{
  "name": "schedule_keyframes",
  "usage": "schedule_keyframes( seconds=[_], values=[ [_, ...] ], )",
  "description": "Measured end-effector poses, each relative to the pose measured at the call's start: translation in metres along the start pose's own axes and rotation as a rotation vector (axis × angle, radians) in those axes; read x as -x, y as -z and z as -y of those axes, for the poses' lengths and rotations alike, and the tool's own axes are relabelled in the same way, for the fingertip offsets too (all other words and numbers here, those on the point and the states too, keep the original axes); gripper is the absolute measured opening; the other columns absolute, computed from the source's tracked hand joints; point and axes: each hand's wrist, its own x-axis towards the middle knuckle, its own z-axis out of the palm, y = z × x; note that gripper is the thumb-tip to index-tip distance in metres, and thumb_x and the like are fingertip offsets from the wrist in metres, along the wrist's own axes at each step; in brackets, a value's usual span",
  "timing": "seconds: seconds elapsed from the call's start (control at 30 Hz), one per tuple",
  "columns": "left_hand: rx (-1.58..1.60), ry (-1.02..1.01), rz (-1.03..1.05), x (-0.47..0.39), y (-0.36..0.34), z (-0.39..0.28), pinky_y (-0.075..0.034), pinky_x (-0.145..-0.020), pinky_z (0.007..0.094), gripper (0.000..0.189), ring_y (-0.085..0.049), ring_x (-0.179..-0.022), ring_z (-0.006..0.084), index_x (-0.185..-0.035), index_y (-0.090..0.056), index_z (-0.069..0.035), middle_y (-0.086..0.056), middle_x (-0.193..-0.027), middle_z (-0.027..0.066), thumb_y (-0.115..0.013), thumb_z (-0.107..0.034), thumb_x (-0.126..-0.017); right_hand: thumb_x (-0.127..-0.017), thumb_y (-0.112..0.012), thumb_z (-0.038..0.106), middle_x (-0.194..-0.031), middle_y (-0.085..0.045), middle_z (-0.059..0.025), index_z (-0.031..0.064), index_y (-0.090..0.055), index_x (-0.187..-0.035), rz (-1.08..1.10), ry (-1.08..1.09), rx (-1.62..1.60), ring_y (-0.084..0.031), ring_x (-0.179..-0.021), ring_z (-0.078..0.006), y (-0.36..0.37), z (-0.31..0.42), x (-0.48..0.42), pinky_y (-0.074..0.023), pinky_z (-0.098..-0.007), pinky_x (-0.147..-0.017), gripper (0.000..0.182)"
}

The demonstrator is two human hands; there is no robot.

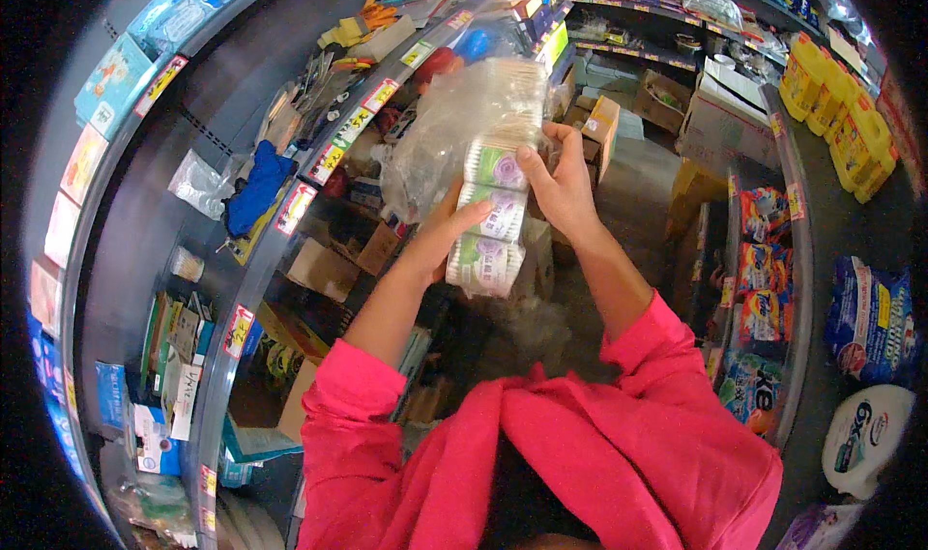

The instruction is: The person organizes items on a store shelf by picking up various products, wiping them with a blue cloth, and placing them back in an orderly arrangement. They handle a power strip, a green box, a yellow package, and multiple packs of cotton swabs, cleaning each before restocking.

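Note:
A row of cotton swab packs [493, 213] with green and purple labels is held up in front of me, tilted so that the row runs away from my body. My left hand [453, 227] grips it from the left side, thumb lying across a label. On the right, my right hand [562, 173] pinches the row's edge with thumb and fingers near the upper label. Loose clear plastic wrap [428, 137] bulges out to the left of the packs. The far swabs show their pale sticks, and the fingers behind the packs are partly hidden.
On the left runs a shelf with price tags [297, 209], bearing a blue cloth item [259, 187], a small tub of sticks [188, 264] and several boxes [174, 347]. Yellow bottles [834, 108] and detergent bags [765, 282] stand on the right shelves. Cardboard boxes [725, 119] stand ahead.

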Motion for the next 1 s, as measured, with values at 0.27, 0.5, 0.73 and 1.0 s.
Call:
schedule_keyframes(
  seconds=[0.27,0.5,0.73,1.0],
  values=[
    [0.229,0.022,-0.039,0.005,0.013,0.039,-0.046,-0.082,0.0349,0.063,-0.054,-0.098,0.0208,-0.128,-0.035,-0.004,-0.051,-0.114,0.011,-0.062,-0.027,-0.076,-0.08,-0.056,0.004,-0.08,-0.052,-0.0166,0.0017,-0.048,-0.088,0.061,0.506,0.338,-0.055,-0.07,-0.0315,0.005,-0.019,-0.02,-0.0457,-0.0325,-0.062,0.012],
    [0.552,0.088,0.055,0.004,0.006,0.033,-0.049,-0.08,0.0399,0.05,-0.059,-0.093,0.0255,-0.118,-0.045,-0.001,-0.057,-0.106,0.0133,-0.058,-0.031,-0.08,-0.083,-0.055,0.012,-0.079,-0.058,-0.0169,0.0016,-0.049,-0.09,0.191,0.385,0.586,-0.058,-0.07,-0.0337,0.01,-0.037,-0.049,-0.0478,-0.0376,-0.059,0.014],
    [0.597,0.024,0.04,-0.004,0.022,0.037,-0.05,-0.079,0.0415,0.048,-0.06,-0.09,0.0272,-0.117,-0.046,0.001,-0.058,-0.104,0.0151,-0.053,-0.031,-0.083,-0.083,-0.061,0.021,-0.092,-0.051,-0.006,-0.0007,-0.046,-0.102,0.362,-0.199,-0.283,-0.05,-0.083,-0.0103,-0.003,-0.035,-0.029,-0.0431,-0.0264,-0.073,0.032],
    [0.599,0.031,-0.033,0.007,0.03,0.063,-0.048,-0.083,0.0423,0.048,-0.059,-0.094,0.0278,-0.118,-0.045,-0.001,-0.057,-0.107,0.0152,-0.051,-0.034,-0.083,-0.08,-0.056,0.014,-0.082,-0.05,-0.0162,0.0018,-0.05,-0.086,0.157,0.427,0.332,-0.05,-0.075,-0.0347,-0.023,-0.049,-0.001,-0.0446,-0.0383,-0.066,0.015]
  ],
)
